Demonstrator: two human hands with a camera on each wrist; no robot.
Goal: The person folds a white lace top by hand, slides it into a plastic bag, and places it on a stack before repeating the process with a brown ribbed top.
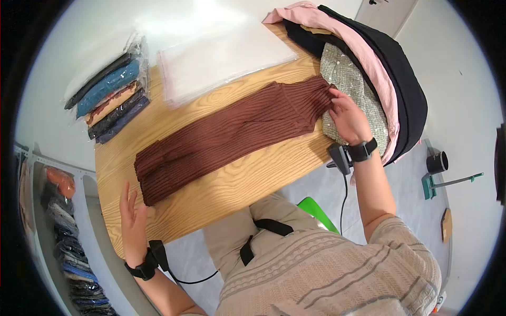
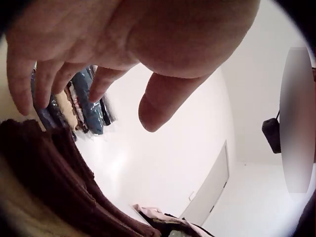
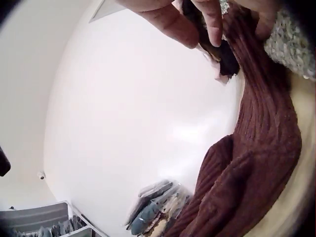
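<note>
A dark brown ribbed knit garment [image 1: 216,131] lies lengthwise across the wooden table, folded into a long strip. Its far right end narrows toward my right hand [image 1: 350,118], whose loosely bent fingers are at the edge. In the right wrist view, fingers [image 3: 213,24] overlap the ribbed cloth [image 3: 266,108], while the thumb stands apart from it. My left hand [image 1: 134,224] is near the garment's left end, over the table's left edge. Its fingers are spread and hold nothing; the left wrist view shows the brown cloth [image 2: 59,173] below them.
Clear plastic bags [image 1: 226,58] lie flat at the back of the table. Bagged folded clothes [image 1: 113,89] are stacked at the back left. On the right sits a heap of clothes with a pink piece [image 1: 369,58] and a grey-green knit [image 1: 350,79]. Shelves [image 1: 95,221] stand left.
</note>
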